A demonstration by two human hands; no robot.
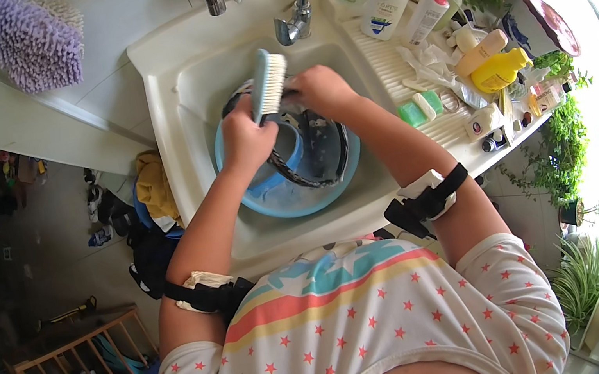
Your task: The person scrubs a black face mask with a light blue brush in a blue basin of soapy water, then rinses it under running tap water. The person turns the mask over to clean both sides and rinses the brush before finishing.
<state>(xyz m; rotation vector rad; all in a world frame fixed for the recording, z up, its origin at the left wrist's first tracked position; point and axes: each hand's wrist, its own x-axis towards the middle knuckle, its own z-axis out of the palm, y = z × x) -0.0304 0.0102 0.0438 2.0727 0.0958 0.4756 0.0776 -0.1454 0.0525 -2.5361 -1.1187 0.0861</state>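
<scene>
My left hand point(249, 143) grips a light-blue scrubbing brush point(263, 89) upright, its white bristles facing right. My right hand point(324, 91) is slightly blurred; its fingers are closed on a dark, wet strap-like item point(305, 180). That item hangs in a loop into a round blue plastic basin point(303, 211). Part of it runs behind the brush and my left hand, so I cannot tell what the whole piece is. Cloudy water lies in the basin, along with a smaller blue plastic vessel point(269, 182). The basin stands inside a cream-coloured sink point(171, 149).
A chrome tap point(298, 25) rises behind the basin. On the ribbed drainboard point(385, 74) at right are pump bottles point(428, 15), a yellow bottle point(500, 71) and a green sponge point(412, 113). Mustard-coloured cloth point(153, 181) is piled left of the sink; a purple chenille mitt point(32, 44) hangs upper left.
</scene>
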